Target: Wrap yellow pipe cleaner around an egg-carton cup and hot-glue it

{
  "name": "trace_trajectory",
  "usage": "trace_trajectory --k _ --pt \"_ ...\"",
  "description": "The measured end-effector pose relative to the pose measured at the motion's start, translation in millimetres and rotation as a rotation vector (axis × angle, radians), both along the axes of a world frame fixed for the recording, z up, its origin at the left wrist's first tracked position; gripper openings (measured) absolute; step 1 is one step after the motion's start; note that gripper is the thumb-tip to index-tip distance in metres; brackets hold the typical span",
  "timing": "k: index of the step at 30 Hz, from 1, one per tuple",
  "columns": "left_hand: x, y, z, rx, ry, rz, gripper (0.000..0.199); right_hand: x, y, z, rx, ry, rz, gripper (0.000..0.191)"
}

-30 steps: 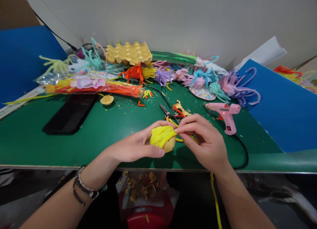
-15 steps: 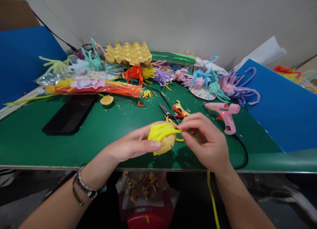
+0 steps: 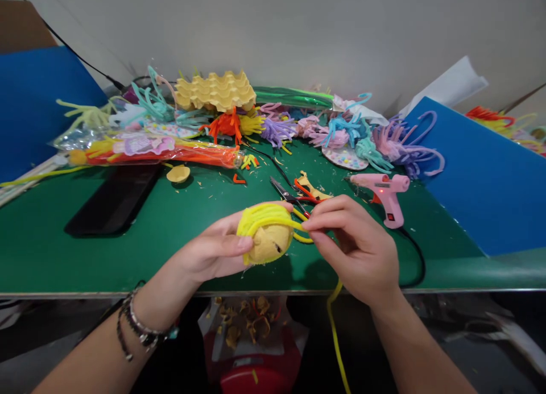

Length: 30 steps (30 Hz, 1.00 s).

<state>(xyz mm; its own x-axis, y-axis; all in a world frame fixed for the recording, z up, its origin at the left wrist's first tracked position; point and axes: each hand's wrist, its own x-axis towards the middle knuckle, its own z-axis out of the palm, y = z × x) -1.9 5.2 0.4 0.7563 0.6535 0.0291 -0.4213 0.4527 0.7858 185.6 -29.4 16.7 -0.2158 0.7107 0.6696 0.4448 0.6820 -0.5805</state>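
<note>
1. I watch through the head camera: the left hand (image 3: 215,247) is closed round a tan rounded piece (image 3: 273,243), thumb on its near face and fingers behind.
2. That piece is held up above the front of the green worktop (image 3: 106,263), clear of its edge. Yellow cord (image 3: 260,215) covers its upper and left parts; the lower right is bare, with a small dark mark.
3. On my right side, the right hand (image 3: 356,249) is pinching a yellow strand (image 3: 296,224) between thumb and fingertips, the strand running taut from the piece.
4. I see a yellow length (image 3: 335,326) hanging below the right hand, past the worktop's front edge; I cannot tell whether it joins the pinched strand.
5. Just beyond the hands lie scissors (image 3: 283,190), partly hidden behind the right hand.
6. To the right of them I have a pink glue gun (image 3: 390,198) on its side, its red light glowing.
7. Over to the left sit a small tan cup (image 3: 178,174) and a black phone (image 3: 113,200).
8. An egg carton (image 3: 215,91) tops the colourful bundles at the back.
</note>
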Motion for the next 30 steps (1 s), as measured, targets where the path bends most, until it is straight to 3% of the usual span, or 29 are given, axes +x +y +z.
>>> trace_trajectory --k 14,22,26,30 --pt "0 -3 1.1 0.054 0.036 -0.03 0.071 -5 -2 -0.6 0.104 -0.083 -0.084 0.017" --pt "2 -2 0.0 0.13 0.043 -0.011 0.069 -6 -1 -4.0 0.062 -0.009 -0.063 0.016" --pt "4 1 -6.6 0.258 0.106 0.068 0.061 -3 2 -5.1 0.025 0.041 -0.083 0.017" --pt "6 4 -19.2 0.254 0.112 -0.016 0.06 1 4 -4.7 0.005 0.054 -0.117 0.016"
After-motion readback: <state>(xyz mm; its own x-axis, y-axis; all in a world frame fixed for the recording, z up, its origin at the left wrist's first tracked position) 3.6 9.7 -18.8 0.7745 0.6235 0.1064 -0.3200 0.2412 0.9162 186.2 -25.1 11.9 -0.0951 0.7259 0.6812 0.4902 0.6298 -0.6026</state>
